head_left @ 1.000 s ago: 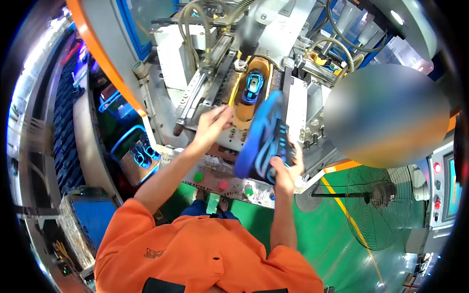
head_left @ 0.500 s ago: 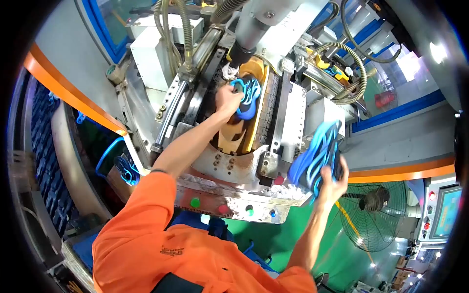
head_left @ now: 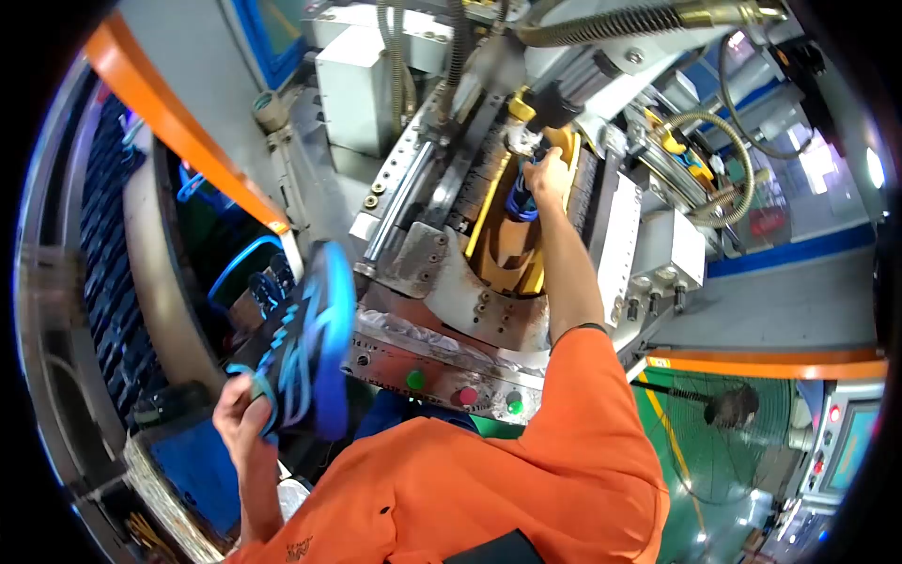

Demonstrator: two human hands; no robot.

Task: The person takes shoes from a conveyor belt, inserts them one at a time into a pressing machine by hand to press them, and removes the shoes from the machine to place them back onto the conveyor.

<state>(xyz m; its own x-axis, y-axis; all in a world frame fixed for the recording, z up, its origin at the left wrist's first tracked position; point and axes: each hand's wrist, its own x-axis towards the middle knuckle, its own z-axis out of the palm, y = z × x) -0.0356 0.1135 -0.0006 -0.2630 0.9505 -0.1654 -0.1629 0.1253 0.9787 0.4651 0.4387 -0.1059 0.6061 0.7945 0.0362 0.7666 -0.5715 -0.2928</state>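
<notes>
My left hand point(head_left: 242, 414), out in front of the machine at lower left, is closed on a black and blue sneaker point(head_left: 315, 352). It grips the shoe by its heel end, and the toe points up with the blue sole facing right. Inside the machine my right hand point(head_left: 550, 177) is closed around the upper end of another sneaker point(head_left: 520, 203), dark and blue, mostly covered by the fingers. This shoe is in the brown and yellow cradle point(head_left: 505, 268), below a dark cylindrical press head point(head_left: 561, 101).
Metal rods point(head_left: 399, 211) and clamping plates flank the cradle. Coloured buttons point(head_left: 467, 396) line the front panel. To the left, several shoes point(head_left: 268, 287) are beside a rack of dark textured material point(head_left: 99, 254). An orange-edged guard point(head_left: 188, 127) and a fan point(head_left: 728, 409) stand at the sides.
My left hand has left the cradle and swung to lower left with a sneaker. The right hand has carried its sneaker from the right into the cradle. The view has shifted.
</notes>
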